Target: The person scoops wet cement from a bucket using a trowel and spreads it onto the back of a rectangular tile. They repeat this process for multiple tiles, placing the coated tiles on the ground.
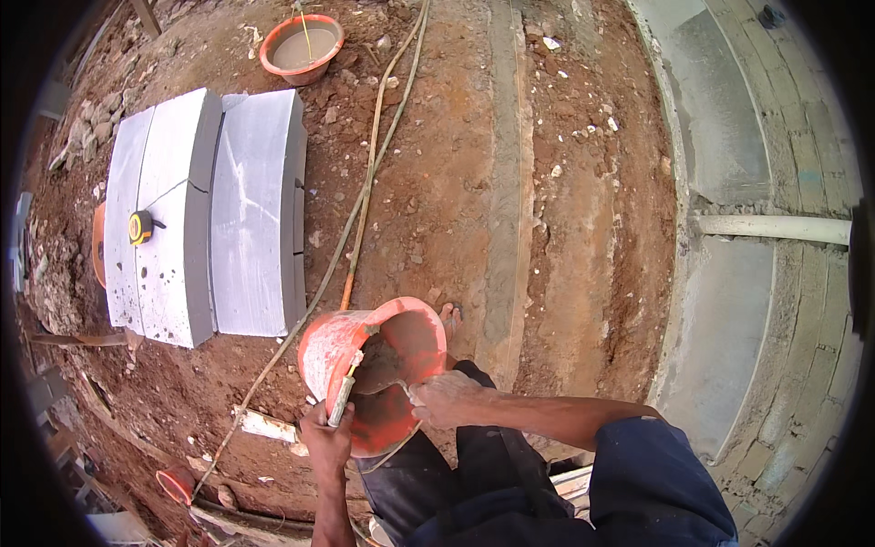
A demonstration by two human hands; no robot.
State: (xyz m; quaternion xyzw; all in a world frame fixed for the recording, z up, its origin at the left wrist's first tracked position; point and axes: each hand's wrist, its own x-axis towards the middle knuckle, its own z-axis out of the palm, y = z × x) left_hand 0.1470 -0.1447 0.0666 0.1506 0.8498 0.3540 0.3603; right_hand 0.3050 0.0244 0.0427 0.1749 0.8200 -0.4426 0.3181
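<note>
I hold an orange bucket [324, 349], tilted at the lower middle, with grey-brown mud or mortar [401, 337] inside and red showing at its bottom. My left hand [326, 435] is closed at the bucket's left rim, beside a pale cylindrical handle [344, 397]. The fingers of my right hand [437, 401] are curled at the right side of the bucket, round something thin that I cannot make out; a thin line hangs from there past the bucket. My sandalled foot [451, 319] shows behind it.
Grey blocks [251, 210] lie stacked at left, a yellow tape measure [140, 228] on them. An orange basin [333, 41] of grey liquid stands behind. Hoses [369, 173] cross the dirt. A mortar strip [506, 182], pale pipe [770, 228] and block wall [811, 346] are right; a small orange container [173, 483] lies lower left.
</note>
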